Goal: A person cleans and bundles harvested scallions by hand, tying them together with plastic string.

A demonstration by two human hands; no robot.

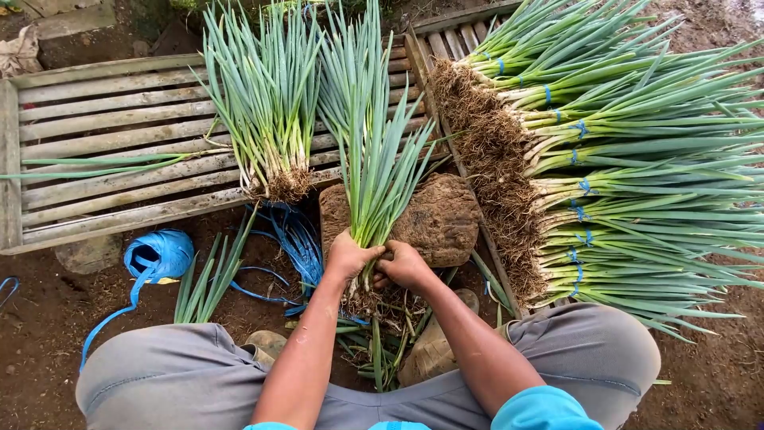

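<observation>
Seen from above: left hand (350,256) and right hand (404,264), fingers curled tight around a bunch of green onions (380,179) just above the roots, centre, over a brown stone (440,219). Best gripped firmly, roots level. Blue twine roll (157,253) near left; tied bundles (621,159) stacked right on wooden slats (103,127).

— What colours do you get on the bunch of spring onions (374,171) in my hands?

— I see green leaves, pale whitish stems, brown earthy roots. The tied stack of bundles (629,167) is the same green, each banded with bright blue ties.

— And the roll of plastic string (157,255)?

— I read it as vivid blue against dark brown soil (40,318). The slatted wooden pallet (111,143) is weathered grey-brown, my trousers (167,374) grey, my sleeve cuff (545,410) turquoise.
</observation>
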